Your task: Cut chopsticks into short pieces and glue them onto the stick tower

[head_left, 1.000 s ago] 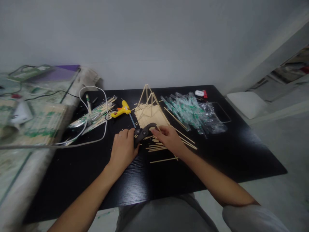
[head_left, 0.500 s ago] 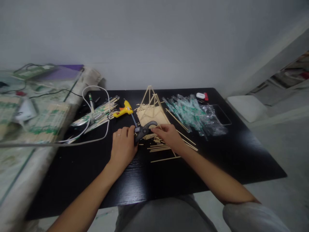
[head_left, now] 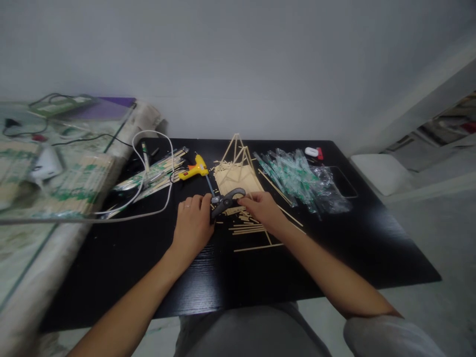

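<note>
My left hand (head_left: 194, 218) is wrapped around the handles of a dark pair of cutters (head_left: 223, 202), whose curved jaws point right. My right hand (head_left: 262, 208) is closed in a pinch at those jaws, on a thin wooden stick that the fingers mostly cover. Just beyond the cutters stands a pointed frame of sticks (head_left: 243, 157) on a pale base of sticks laid side by side (head_left: 232, 178). Loose sticks (head_left: 248, 229) and short cut pieces lie below and between my hands.
A yellow glue gun (head_left: 195, 168) lies left of the frame. Wrapped chopsticks (head_left: 152, 178) and a white cable (head_left: 171, 173) are further left. Crumpled plastic wrappers (head_left: 293, 173), a white case (head_left: 311, 151) and a red object (head_left: 320, 153) lie right. A white stool (head_left: 381, 173) stands beyond the table.
The view has shifted slightly, so the table items appear a little further right and lower. Both hands keep their holds at the cutters, with hardly any movement.
</note>
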Available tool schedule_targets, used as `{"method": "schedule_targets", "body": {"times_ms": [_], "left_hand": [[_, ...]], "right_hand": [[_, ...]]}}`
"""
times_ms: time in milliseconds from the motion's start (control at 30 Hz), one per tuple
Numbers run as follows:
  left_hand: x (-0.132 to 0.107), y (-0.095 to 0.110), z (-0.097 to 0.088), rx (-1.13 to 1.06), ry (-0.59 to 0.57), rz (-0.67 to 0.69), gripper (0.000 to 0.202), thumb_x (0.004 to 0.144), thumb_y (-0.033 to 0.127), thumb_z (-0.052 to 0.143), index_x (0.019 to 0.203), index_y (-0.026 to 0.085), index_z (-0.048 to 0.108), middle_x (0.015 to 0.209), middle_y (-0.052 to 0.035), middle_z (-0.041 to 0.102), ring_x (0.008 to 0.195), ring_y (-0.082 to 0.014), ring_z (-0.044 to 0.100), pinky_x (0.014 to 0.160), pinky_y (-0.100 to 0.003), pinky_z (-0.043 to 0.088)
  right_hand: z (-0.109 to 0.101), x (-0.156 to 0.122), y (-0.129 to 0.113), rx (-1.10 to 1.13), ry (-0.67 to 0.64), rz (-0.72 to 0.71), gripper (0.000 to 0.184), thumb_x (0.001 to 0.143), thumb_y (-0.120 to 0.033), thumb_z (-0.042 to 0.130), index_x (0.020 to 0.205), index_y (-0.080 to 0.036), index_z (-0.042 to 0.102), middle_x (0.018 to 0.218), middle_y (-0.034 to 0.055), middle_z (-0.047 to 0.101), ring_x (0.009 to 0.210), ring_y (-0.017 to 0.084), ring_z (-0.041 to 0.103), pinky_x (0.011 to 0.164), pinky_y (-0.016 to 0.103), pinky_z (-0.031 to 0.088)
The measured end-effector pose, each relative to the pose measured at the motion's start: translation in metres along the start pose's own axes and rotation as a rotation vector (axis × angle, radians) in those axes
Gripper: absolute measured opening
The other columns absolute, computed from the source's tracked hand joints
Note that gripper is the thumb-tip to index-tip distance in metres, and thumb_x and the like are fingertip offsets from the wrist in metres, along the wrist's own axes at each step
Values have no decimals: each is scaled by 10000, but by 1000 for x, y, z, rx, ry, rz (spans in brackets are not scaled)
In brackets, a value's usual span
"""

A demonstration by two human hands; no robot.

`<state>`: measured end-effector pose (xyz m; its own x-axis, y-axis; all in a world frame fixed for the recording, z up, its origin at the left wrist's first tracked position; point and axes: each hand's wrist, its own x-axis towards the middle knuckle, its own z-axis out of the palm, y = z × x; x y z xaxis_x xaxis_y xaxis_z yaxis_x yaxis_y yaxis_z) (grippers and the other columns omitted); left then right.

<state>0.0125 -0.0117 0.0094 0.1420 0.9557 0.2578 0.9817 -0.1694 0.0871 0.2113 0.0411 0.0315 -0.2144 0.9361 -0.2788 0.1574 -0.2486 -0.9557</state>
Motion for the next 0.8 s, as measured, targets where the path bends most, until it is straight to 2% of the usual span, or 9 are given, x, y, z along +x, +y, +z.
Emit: {"method": "schedule_targets", "body": {"times_ms": [133,233,367,467,567,633,700,800], "left_hand": [[3,-5,0,-4,3,-41,474,859,266,616,1298,95,557,1109,-196,618,999,-360,556,835,-471,416],[6,-10,-1,1,16,-109,447,893,303,591,1284,89,561,1097,-195,629,997,-360,573,837,-467,425],[11,-15,0,-90,35,-190,394,896,331,600,1223,111,579,1075,-160,654,984,-335,603,846,-443,451],[12,-18,4,-202,46,-222,385,877,319,622,1214,137,576,1070,-133,669,992,-318,623,859,-428,470],[12,-20,7,-299,66,-241,395,863,317,631,1216,151,572,1084,-131,679,1017,-320,637,884,-431,482],[12,-21,6,-372,68,-260,399,857,323,632,1212,149,575,1100,-141,684,1032,-326,643,892,-433,486],[12,-20,3,-456,55,-289,394,858,337,631,1205,155,583,1103,-140,693,1017,-318,654,874,-414,490],[11,-17,-3,-611,29,-317,321,866,368,635,1133,189,623,994,-87,719,896,-265,670,795,-346,482]], "right_hand": [[-4,0,0,0,-27,12,344,696,-480,750,643,-169,613,486,-79,388,435,62,272,441,246,164],[-5,-1,1,-32,-39,21,333,690,-471,754,656,-163,632,483,-83,385,443,67,280,455,248,186],[0,-1,1,-231,-93,-22,315,704,-449,761,671,-145,685,524,-48,485,514,91,389,507,241,270],[6,1,0,-363,-157,-34,273,714,-390,785,781,-128,744,583,-21,573,583,118,484,557,243,332],[10,3,-1,-412,-169,-40,284,758,-391,767,848,-122,752,569,-25,557,567,120,482,557,248,331],[9,3,-2,-360,-151,-55,366,844,-487,678,837,-126,743,556,-23,524,538,115,452,531,252,309],[6,1,-3,-205,-162,-35,462,924,-554,539,871,-139,736,556,-26,488,496,105,401,488,251,270],[-2,-4,-8,60,-219,21,410,948,-514,498,969,-166,715,578,-48,448,443,78,291,439,237,182]]}}
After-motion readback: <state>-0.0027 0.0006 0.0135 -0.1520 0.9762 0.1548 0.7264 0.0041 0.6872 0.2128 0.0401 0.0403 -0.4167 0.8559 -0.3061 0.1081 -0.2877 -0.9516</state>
